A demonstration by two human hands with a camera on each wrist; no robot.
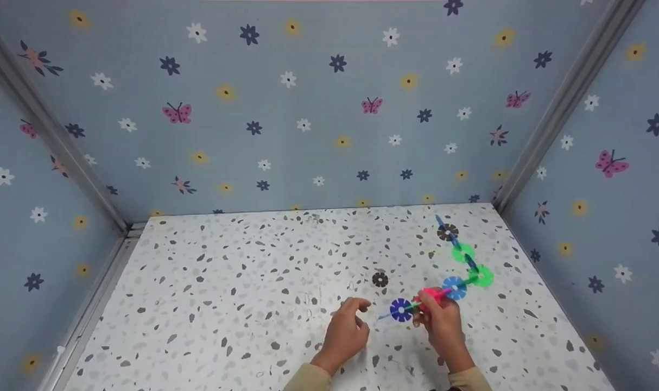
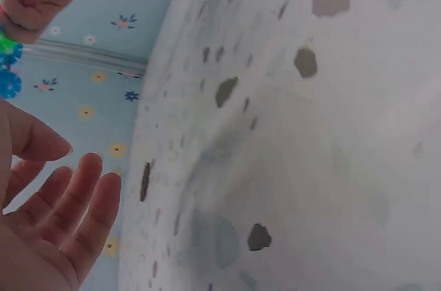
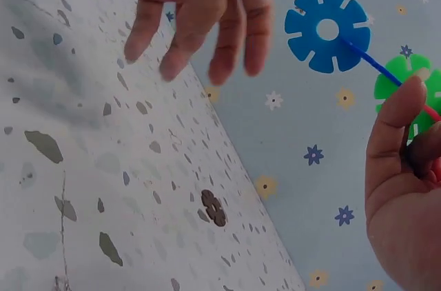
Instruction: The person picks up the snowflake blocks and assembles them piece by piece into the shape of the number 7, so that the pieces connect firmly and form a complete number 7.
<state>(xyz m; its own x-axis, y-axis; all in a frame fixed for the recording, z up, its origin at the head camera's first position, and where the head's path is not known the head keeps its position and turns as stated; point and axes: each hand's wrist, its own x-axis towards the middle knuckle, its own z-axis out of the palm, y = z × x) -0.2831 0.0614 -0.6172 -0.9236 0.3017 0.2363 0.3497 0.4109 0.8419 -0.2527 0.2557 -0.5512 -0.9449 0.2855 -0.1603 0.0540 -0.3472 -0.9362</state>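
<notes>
My right hand pinches a pink notched disc in a chain of plastic snowflake discs. Left of the grip, a dark blue disc stands in the chain, with a thin light blue piece at its end. To the right follow a light blue disc, two green discs and a brown disc. Close to the chain's left end, my left hand holds nothing. Its fingers are loosely bent in the left wrist view, pointing away from the palm.
A loose brown disc lies flat on the speckled white table, beyond the hands. Blue flowered panels enclose the table at the back and both sides, with grey metal posts at the corners.
</notes>
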